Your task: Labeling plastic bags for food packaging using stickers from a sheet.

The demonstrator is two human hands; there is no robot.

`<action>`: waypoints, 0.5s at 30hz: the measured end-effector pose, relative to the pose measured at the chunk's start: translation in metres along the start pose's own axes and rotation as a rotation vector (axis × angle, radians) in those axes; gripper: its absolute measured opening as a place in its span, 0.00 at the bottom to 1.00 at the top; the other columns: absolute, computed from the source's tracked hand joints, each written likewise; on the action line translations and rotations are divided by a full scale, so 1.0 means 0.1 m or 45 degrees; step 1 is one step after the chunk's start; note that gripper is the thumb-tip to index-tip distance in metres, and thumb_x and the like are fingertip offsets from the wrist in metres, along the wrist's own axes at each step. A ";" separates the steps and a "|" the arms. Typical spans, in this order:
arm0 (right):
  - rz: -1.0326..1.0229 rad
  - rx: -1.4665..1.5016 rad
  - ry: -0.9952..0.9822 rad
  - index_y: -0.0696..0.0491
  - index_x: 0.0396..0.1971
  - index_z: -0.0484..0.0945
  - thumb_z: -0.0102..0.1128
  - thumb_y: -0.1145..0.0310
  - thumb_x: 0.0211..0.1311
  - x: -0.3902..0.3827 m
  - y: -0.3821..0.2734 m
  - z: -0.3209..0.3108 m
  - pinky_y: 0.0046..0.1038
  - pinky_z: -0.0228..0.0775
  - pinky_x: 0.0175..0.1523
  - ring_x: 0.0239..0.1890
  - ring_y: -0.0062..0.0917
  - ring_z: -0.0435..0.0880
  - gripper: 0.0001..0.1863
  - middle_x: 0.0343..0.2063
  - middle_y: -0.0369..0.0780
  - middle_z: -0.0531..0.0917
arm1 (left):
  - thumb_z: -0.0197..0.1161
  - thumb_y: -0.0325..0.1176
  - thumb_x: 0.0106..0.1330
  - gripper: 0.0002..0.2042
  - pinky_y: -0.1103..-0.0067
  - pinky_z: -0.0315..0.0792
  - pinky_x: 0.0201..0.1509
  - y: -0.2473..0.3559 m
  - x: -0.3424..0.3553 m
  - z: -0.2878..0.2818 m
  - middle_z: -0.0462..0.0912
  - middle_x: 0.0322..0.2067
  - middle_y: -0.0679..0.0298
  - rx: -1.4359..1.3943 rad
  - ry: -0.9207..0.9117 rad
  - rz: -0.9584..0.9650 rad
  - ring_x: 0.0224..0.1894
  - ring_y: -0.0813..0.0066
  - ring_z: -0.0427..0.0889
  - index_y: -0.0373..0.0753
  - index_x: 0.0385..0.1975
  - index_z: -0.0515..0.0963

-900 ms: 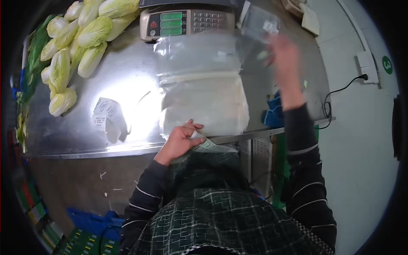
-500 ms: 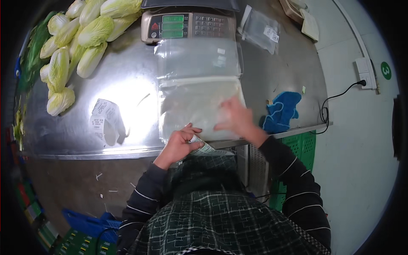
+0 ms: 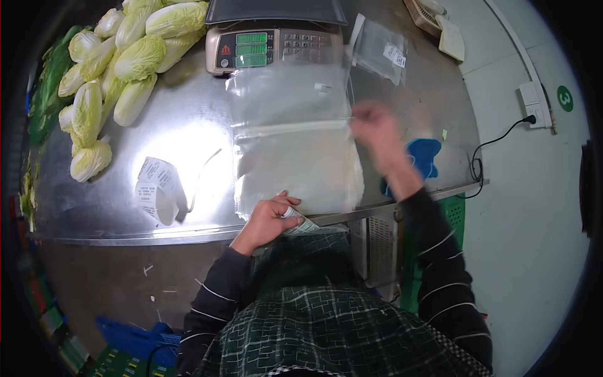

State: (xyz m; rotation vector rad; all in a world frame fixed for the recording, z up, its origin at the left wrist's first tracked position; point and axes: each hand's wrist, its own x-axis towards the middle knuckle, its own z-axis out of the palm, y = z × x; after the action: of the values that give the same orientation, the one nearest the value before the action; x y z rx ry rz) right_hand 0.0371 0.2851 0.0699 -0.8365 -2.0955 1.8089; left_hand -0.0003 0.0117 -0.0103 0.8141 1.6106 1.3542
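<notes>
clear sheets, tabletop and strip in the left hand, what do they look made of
Clear sheets: probably thin plastic film, glossy and see-through, with wrinkled edges. Tabletop: likely smooth metal, grey with a bright glare. Strip in the left hand: seemingly printed paper, though coating is unclear.

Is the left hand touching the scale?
No, the left hand pinches a printed strip, and clear plastic lies between that hand and the scale.

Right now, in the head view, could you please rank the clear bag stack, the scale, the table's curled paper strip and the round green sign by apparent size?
1. Clear bag stack
2. Scale, judged by its visible part
3. Curled paper strip
4. Round green sign
</notes>
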 end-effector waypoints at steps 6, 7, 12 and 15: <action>-0.452 -0.838 0.042 0.55 0.42 0.73 0.74 0.65 0.36 -0.21 0.85 0.10 0.30 0.70 0.45 0.39 0.32 0.75 0.29 0.38 0.42 0.72 | 0.69 0.23 0.51 0.20 0.63 0.53 0.70 0.00 0.03 0.08 0.73 0.19 0.56 -0.049 0.054 0.059 0.44 0.66 0.80 0.31 0.10 0.59; -0.525 -0.979 0.048 0.54 0.41 0.73 0.74 0.62 0.35 -0.17 0.83 -0.06 0.31 0.68 0.46 0.39 0.33 0.75 0.29 0.40 0.43 0.71 | 0.68 0.22 0.51 0.20 0.63 0.52 0.70 0.01 0.03 0.07 0.74 0.19 0.57 -0.058 0.047 0.057 0.44 0.66 0.80 0.31 0.10 0.60; -0.917 -1.233 -0.309 0.50 0.34 0.76 0.70 0.57 0.39 -0.71 0.81 0.28 0.33 0.63 0.46 0.40 0.33 0.73 0.21 0.38 0.41 0.73 | 0.68 0.22 0.52 0.13 0.67 0.58 0.66 0.12 -0.05 0.02 0.78 0.23 0.60 -0.056 0.042 0.081 0.44 0.70 0.79 0.30 0.13 0.70; -0.818 -1.088 -0.265 0.48 0.25 0.77 0.61 0.62 0.48 -0.58 0.97 0.23 0.32 0.59 0.43 0.39 0.29 0.72 0.07 0.29 0.33 0.75 | 0.67 0.25 0.54 0.06 0.78 0.68 0.50 0.46 -0.14 0.03 0.81 0.34 0.61 -0.359 -0.367 0.063 0.44 0.72 0.78 0.31 0.31 0.81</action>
State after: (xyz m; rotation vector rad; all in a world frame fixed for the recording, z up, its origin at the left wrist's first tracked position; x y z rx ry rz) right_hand 0.0964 0.2402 -0.0183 -0.0442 -2.8454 0.6741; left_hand 0.0061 0.0102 0.0377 0.8372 1.1549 1.3891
